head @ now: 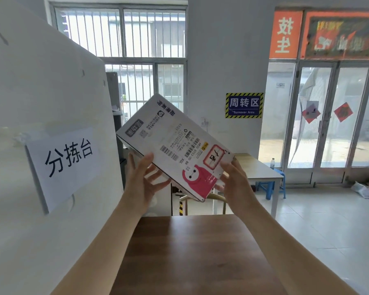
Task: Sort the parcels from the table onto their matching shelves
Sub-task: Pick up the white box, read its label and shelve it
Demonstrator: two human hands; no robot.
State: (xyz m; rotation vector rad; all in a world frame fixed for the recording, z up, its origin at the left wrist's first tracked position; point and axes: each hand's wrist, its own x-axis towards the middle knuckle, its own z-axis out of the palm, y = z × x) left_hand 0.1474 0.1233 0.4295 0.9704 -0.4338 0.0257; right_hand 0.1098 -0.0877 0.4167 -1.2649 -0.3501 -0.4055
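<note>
A flat white parcel box (170, 143) with barcodes, a shipping label and a pink cartoon figure is held tilted in the air above the brown wooden table (190, 252). Under its lower left edge sits my left hand (143, 179), fingers spread against the underside. My right hand (234, 182) grips the lower right corner by the pink print. The box's printed face is turned toward me. No shelves are in view.
A white panel (41, 124) with a paper sign stands close on the left. Behind the table are a light desk (258, 169), a blue stool (271, 186), a barred window and glass doors on the right. Tiled floor lies to the right.
</note>
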